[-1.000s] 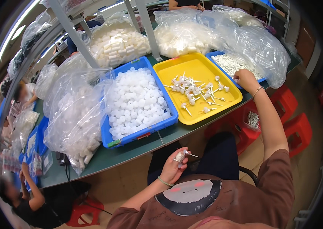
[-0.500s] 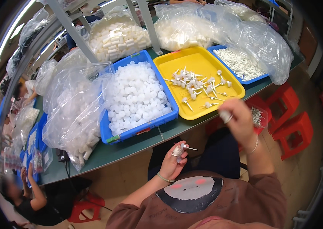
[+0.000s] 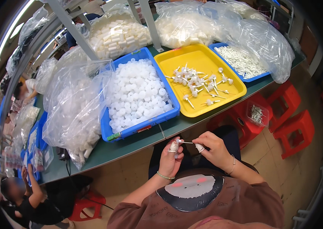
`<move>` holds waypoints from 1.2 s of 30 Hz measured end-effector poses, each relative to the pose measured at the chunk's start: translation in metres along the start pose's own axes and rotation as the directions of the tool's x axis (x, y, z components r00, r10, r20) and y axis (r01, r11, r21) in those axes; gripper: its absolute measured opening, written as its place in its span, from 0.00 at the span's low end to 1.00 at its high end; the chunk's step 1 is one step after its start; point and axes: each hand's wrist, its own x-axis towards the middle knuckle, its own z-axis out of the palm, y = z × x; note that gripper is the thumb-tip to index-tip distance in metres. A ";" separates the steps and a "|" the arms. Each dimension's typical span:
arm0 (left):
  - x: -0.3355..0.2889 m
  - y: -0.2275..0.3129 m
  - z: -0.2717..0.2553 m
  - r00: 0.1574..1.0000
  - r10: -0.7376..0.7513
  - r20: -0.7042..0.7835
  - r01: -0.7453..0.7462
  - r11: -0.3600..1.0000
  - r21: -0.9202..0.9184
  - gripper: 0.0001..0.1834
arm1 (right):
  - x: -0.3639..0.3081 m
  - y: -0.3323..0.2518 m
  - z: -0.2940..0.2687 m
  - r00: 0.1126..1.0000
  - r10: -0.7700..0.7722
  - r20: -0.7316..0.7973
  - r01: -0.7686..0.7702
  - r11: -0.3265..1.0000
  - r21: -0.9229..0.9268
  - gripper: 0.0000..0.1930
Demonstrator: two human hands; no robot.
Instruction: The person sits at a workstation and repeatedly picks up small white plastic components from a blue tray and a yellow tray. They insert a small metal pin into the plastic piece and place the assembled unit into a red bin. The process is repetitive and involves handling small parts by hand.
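Note:
Over my lap, below the table's front edge, my left hand (image 3: 170, 158) closes round a small translucent white plastic piece (image 3: 177, 142). A thin white rod (image 3: 186, 142) sticks out of that piece toward the right. My right hand (image 3: 214, 149) pinches the rod's far end. White wrapping covers a finger or thumb on each hand. Beyond my hands, a yellow tray (image 3: 173, 62) holds several rods fitted with round white heads. Left of it, a blue tray (image 3: 152, 121) is heaped with round white plastic pieces. A blue tray (image 3: 254, 79) on the right holds many white rods.
Large clear plastic bags (image 3: 71, 103) of white parts crowd the left and back of the green table (image 3: 127, 150). Grey metal posts (image 3: 149, 24) rise behind the trays. On the right stand red stools (image 3: 295, 129) and a clear container (image 3: 262, 120) of small parts. A co-worker (image 3: 31, 194) sits at lower left.
My right hand has come down and left from near the yellow tray to my left hand, and now grips the rod's end. The clear container has come into fuller view.

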 end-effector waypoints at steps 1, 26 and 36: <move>0.000 0.000 0.002 1.000 0.004 -0.008 -0.004 1.000 0.024 0.17 | -0.001 0.002 0.003 1.000 -0.011 -0.005 0.011 1.000 -0.005 0.13; -0.001 -0.004 0.003 1.000 -0.020 -0.006 0.021 0.977 0.212 0.16 | 0.000 0.016 0.023 0.952 -0.303 -0.049 0.294 0.947 -0.129 0.15; -0.002 -0.006 0.001 0.989 0.086 0.118 -0.126 0.914 0.387 0.18 | -0.005 0.013 0.027 0.885 0.456 0.098 -0.378 0.580 0.721 0.06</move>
